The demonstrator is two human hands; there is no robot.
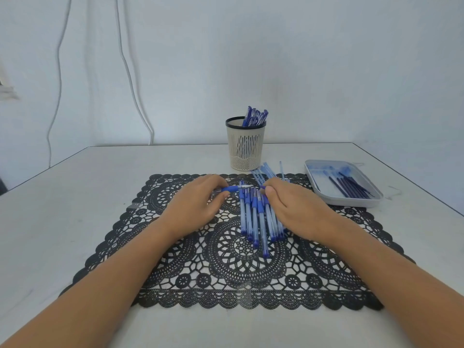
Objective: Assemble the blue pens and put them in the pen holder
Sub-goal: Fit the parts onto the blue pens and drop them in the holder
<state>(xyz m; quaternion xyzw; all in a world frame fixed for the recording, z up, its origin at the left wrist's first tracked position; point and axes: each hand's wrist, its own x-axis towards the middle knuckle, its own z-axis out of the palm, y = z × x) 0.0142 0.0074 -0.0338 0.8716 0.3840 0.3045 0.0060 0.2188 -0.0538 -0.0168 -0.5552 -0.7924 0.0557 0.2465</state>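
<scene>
In front of the pen holder (246, 146) and a little to its left, the left hand (198, 199) is gripping one blue pen (232, 188) with curled fingers, low over the black lace mat (226, 272). The long axis of this pen is lying across, left to right, and its pointed end is facing the right hand. Straight in front of the pen holder, a pile of pens (256, 217) is lying on the mat, their long axes running toward the person. Just to the right of this pile, the right hand (293, 207) is bringing thumb and forefinger together beside the pen's tip. I cannot tell if they are pinching a small blue part or nothing. The two hands are facing each other along the pen's line, so I think the next move is depending on keeping this line straight. To the right of the pen holder, a tray (351, 203) is holding dark refills.
</scene>
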